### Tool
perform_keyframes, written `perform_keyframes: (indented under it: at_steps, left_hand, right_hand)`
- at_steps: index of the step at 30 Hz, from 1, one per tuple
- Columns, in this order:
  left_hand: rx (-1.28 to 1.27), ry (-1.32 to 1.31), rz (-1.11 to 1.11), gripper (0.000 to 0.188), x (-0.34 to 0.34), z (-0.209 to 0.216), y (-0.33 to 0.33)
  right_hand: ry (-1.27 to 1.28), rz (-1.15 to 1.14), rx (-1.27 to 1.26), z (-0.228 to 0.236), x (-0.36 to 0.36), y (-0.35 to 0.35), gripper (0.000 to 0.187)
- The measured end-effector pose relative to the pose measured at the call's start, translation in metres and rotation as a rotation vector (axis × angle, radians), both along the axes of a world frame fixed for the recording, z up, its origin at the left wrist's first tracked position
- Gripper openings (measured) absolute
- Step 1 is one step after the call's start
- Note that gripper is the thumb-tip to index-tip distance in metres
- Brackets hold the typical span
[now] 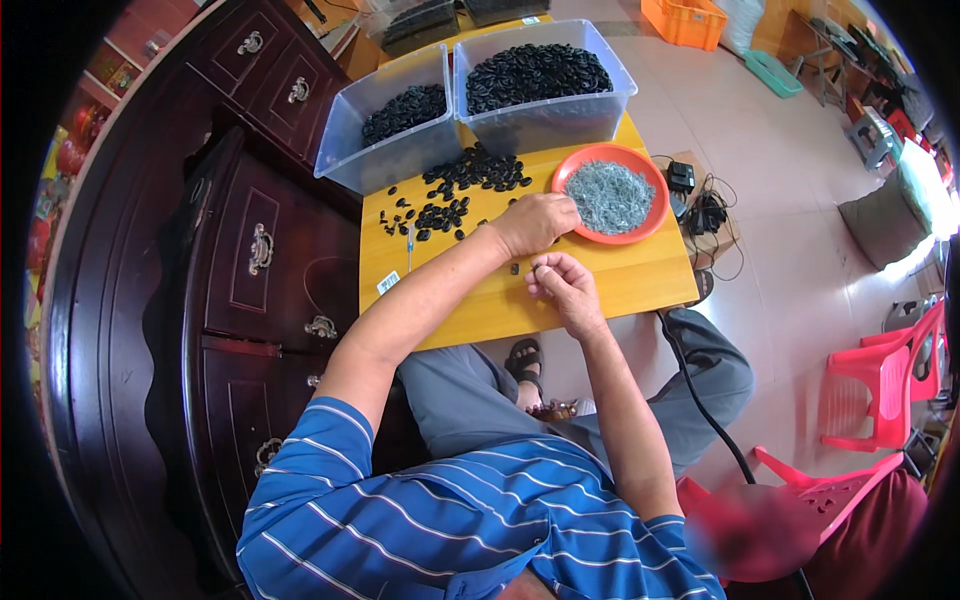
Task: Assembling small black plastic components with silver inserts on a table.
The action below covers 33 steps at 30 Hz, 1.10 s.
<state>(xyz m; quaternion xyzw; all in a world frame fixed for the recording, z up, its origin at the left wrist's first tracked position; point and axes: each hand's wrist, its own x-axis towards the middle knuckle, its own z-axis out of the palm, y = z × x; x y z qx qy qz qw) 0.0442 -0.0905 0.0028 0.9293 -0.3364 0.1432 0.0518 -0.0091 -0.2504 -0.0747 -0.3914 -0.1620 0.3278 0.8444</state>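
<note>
My left hand (538, 222) is at the left rim of an orange-red plate (655, 221). Its fingers are curled together, and whatever is between them is hidden. Thin grey metal pins or wire pieces (612, 196) fill the plate in a heap. Closer to me, above the table's front part, my right hand (568, 292) pinches a small dark piece (538, 268) between thumb and fingers. Beside it on the table lies a tiny dark part (514, 269). Loose black oval pieces (440, 216) are scattered to the left of my left hand, with more piled (485, 168) behind them.
Two clear plastic bins (545, 128) (350, 150) full of black pieces stand at the back of the yellow table (470, 308). A thin blue-and-white stick (410, 248) and a white label (388, 282) lie at left. Dark wooden drawers (260, 250) flank the table; cables (712, 215) and pink chairs (885, 390) are at right.
</note>
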Motion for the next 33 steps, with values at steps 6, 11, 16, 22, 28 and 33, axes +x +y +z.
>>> perform_keyframes:
  at_steps: [6,11,16,22,28,33]
  left_hand:
    - [-0.130,-0.001,0.017,0.012,-0.003,-0.003,0.004]
    - [-0.488,0.167,0.280,0.030,-0.027,0.008,-0.002]
    - [-0.713,0.268,0.393,0.041,-0.062,0.019,-0.006]
    - [-0.454,0.047,0.374,0.042,-0.093,0.020,-0.002]
    - [-0.260,-0.058,0.249,0.037,-0.106,0.022,0.003]
    - [-0.240,-0.052,0.233,0.038,-0.111,0.022,0.003]
  right_hand:
    - [0.015,0.006,0.006,0.003,-0.002,0.002,0.014]
    - [0.018,-0.015,-0.005,0.001,-0.003,0.002,0.014]
    - [0.057,-0.057,-0.005,0.000,0.001,0.002,0.017]
    - [0.052,-0.102,-0.050,0.007,-0.002,0.010,0.016]
    - [-0.046,-0.080,-0.080,0.000,0.000,0.015,0.016]
    - [-0.086,-0.055,-0.129,0.003,0.000,0.014,0.016]
